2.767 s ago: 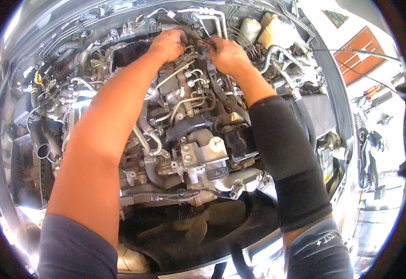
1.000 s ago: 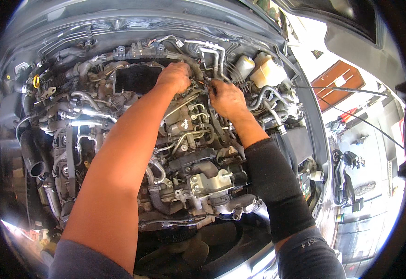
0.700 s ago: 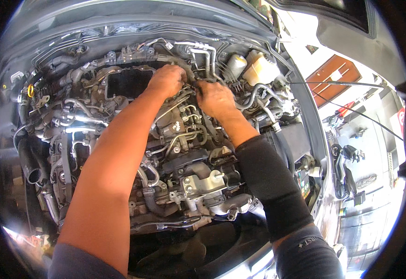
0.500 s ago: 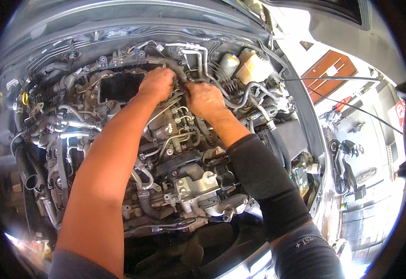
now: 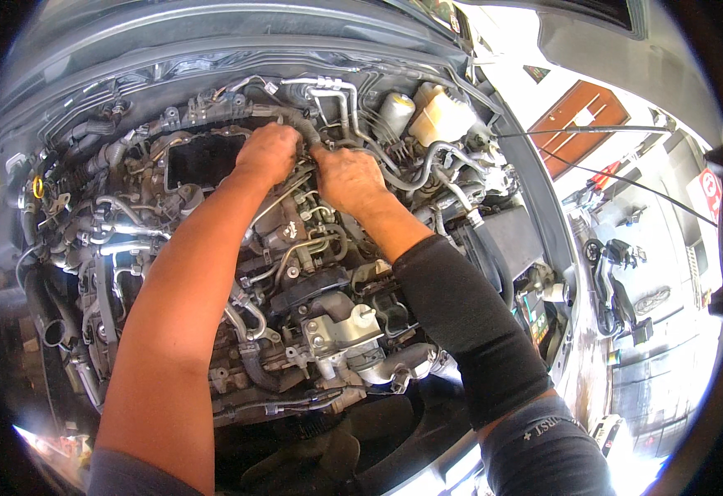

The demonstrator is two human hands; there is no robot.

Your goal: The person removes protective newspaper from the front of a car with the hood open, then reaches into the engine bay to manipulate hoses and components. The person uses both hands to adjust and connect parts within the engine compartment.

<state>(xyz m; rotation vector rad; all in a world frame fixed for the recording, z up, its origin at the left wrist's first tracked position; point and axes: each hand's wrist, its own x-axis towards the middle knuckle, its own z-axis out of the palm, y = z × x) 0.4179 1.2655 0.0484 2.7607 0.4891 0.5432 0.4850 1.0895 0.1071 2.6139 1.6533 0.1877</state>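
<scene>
Both my arms reach over a dusty car engine (image 5: 283,236) to its far side. My left hand (image 5: 269,154) is closed in a fist beside a dark rectangular opening (image 5: 206,162); whatever its fingers grip is hidden beneath them. Just right of it, my right hand (image 5: 350,177) bends down with its fingers drawn together at the lower end of a thick wrapped hose (image 5: 302,126). Its fingertips are partly hidden, so what they pinch cannot be made out. Thin metal pipes (image 5: 316,240) run over the engine just nearer than the hands.
A cream fluid reservoir (image 5: 442,120) and a silver canister (image 5: 395,114) stand at the far right of the bay. A black box (image 5: 506,240) sits at the right. A thin rod (image 5: 593,131) crosses the right side. In front lies a dark fan (image 5: 320,450).
The whole view has shifted slightly, so the engine and hands appear a little further left. Both hands remain at the same spot on the engine, with their fingers still closed.
</scene>
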